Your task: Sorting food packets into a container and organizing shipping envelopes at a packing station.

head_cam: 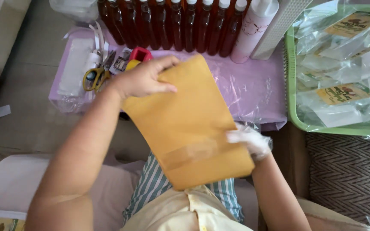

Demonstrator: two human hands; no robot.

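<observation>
Brown envelope held up over the lap, both hands on it.

Left hand (144,79) pinches the envelope (189,128) at its 11 o'clock corner; right hand (251,141), grip closed on its 3 o'clock edge. A swing toward 12 o'clock could topple the bottles (172,25) beyond the scissors (96,75) on the plastic-wrapped lilac bench (253,90); green basket (291,94) at 2 o'clock.

— What's hidden here?
— The brown envelope (189,128) covers the right hand's (249,140) fingers (238,137), and motion blurs that hand.
— And the amber bottles (172,25)?
— Cut off at the top edge; the scissors (96,75) are partly buried among clutter.
</observation>
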